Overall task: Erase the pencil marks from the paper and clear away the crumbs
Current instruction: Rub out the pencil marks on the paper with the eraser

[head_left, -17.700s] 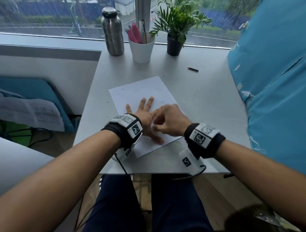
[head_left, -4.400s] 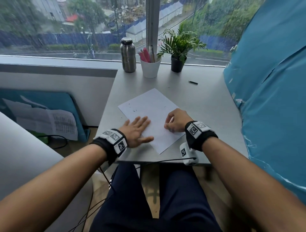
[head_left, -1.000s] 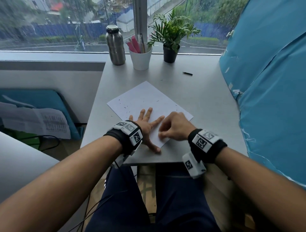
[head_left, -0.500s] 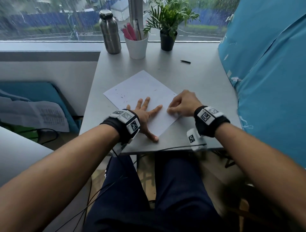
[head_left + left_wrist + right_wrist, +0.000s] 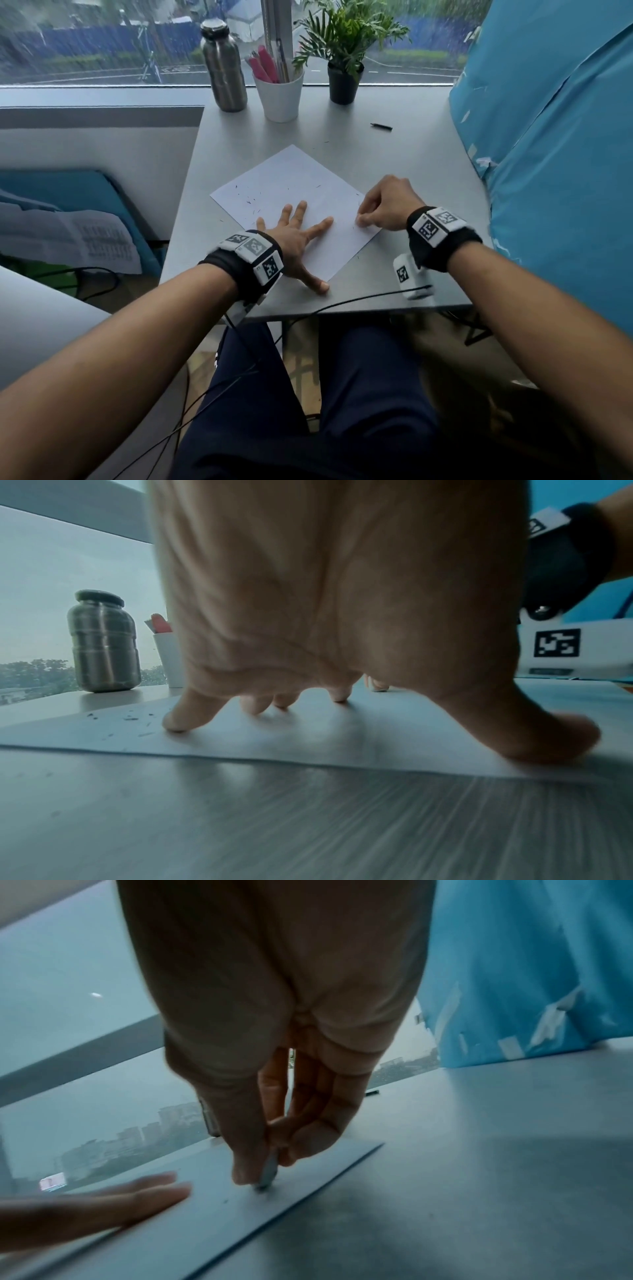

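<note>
Paper (image 5: pixel 301 192), thin and apt to slide or crease, lies near table (image 5: pixel 421 171) front edge; left hand (image 5: pixel 294 236) spread flat pins it, right hand (image 5: pixel 383 205) pinches eraser (image 5: pixel 268 1173) tip-down.

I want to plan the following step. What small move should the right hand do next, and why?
Probably one more short rub: the right hand pinches the eraser tip-down on the paper near its right edge, the left hand presses the sheet flat, and crumbs remain for sweeping afterwards.
</note>
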`<action>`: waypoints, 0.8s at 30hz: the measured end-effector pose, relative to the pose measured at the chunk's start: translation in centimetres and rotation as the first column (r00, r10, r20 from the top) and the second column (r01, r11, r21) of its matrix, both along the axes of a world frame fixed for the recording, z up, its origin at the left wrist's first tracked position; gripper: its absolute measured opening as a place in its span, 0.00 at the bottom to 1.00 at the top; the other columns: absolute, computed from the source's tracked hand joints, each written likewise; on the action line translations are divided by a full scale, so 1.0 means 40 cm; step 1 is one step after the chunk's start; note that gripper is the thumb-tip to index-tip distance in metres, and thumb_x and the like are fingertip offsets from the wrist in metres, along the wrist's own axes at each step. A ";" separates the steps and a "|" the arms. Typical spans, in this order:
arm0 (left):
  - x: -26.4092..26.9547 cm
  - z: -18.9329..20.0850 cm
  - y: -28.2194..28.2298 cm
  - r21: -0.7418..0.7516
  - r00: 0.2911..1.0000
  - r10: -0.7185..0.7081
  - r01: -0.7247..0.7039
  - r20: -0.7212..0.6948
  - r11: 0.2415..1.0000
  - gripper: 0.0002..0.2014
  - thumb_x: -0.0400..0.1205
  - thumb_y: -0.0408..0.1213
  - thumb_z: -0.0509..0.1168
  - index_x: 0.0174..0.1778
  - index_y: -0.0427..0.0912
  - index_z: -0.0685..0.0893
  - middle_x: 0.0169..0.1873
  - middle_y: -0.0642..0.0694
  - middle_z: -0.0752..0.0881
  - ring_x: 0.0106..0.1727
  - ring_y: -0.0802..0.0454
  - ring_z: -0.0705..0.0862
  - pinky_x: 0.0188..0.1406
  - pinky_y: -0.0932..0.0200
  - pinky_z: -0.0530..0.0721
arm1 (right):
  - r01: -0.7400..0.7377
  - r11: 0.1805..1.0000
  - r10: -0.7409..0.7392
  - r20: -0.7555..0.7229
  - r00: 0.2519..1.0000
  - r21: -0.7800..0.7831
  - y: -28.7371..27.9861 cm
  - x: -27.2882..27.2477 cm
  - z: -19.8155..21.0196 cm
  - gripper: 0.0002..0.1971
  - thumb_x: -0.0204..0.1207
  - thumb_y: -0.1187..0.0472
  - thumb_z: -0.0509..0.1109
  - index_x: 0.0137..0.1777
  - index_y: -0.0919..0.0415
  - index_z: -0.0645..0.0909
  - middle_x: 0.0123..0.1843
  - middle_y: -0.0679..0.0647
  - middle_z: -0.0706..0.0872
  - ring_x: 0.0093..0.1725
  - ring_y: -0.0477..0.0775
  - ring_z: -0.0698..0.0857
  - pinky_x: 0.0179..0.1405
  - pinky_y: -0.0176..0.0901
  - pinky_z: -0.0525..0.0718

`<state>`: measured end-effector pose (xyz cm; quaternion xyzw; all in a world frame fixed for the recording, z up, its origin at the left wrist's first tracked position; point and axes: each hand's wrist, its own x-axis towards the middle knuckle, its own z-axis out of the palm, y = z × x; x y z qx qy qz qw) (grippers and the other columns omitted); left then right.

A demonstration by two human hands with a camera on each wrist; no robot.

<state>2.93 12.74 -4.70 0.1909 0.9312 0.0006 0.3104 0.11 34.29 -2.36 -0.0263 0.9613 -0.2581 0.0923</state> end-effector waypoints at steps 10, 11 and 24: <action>0.003 -0.020 -0.014 0.046 1.000 -0.004 0.005 -0.021 0.999 0.66 0.56 0.80 0.69 0.79 0.72 0.29 0.80 0.48 0.21 0.82 0.43 0.25 0.75 0.20 0.36 | -0.064 0.997 0.063 -0.035 0.997 -0.052 -0.050 0.058 -0.030 0.05 0.64 0.59 0.81 0.40 0.57 0.92 0.35 0.48 0.90 0.35 0.43 0.85 0.36 0.27 0.77; 0.003 -0.023 -0.016 0.050 1.000 -0.004 0.005 -0.025 0.999 0.66 0.56 0.80 0.69 0.79 0.72 0.29 0.80 0.48 0.21 0.82 0.44 0.24 0.75 0.21 0.35 | -0.056 0.998 0.053 -0.056 0.997 -0.042 -0.051 0.056 -0.027 0.05 0.64 0.59 0.81 0.40 0.57 0.92 0.34 0.48 0.89 0.34 0.43 0.85 0.36 0.28 0.78; -0.006 -0.033 -0.016 0.071 0.999 0.005 -0.003 -0.036 0.997 0.66 0.55 0.80 0.69 0.79 0.72 0.30 0.80 0.50 0.21 0.82 0.45 0.24 0.75 0.21 0.34 | 0.022 0.998 -0.026 -0.053 0.998 -0.062 -0.045 0.012 -0.030 0.06 0.63 0.57 0.81 0.37 0.58 0.91 0.35 0.50 0.91 0.34 0.43 0.84 0.30 0.23 0.74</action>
